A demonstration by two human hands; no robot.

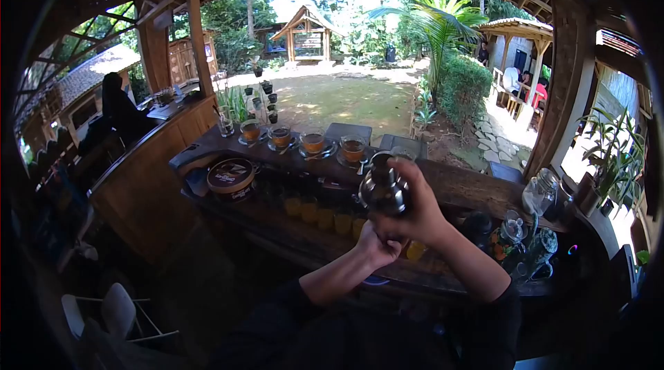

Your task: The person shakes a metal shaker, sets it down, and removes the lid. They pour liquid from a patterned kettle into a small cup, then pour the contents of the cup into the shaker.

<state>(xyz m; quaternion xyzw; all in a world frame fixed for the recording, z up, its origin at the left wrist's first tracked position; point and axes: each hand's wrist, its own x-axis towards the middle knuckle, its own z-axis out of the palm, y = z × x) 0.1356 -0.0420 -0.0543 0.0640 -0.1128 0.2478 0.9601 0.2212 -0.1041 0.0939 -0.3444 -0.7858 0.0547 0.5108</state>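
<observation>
A shiny metal cocktail shaker point(384, 198) is held up and tilted in front of me over the wooden counter. My right hand point(419, 204) wraps round its upper right side, fingers closed. Below it, my left hand point(377, 248) is closed at the shaker's lower end; part of its grip is hidden. Just beyond the shaker stand glass cups of amber drink on saucers with spoons, among them a cup point(353, 149) and another cup point(313, 140). Glasses of yellow drink point(325, 218) line the lower shelf behind my hands.
A round brown tub point(231, 178) sits at the counter's left end. To the right are a glass jar point(541, 189), a floral pitcher point(508, 237) and a potted plant point(609, 155). A white chair point(119, 311) stands lower left. A person in dark clothing point(123, 111) sits at the left counter.
</observation>
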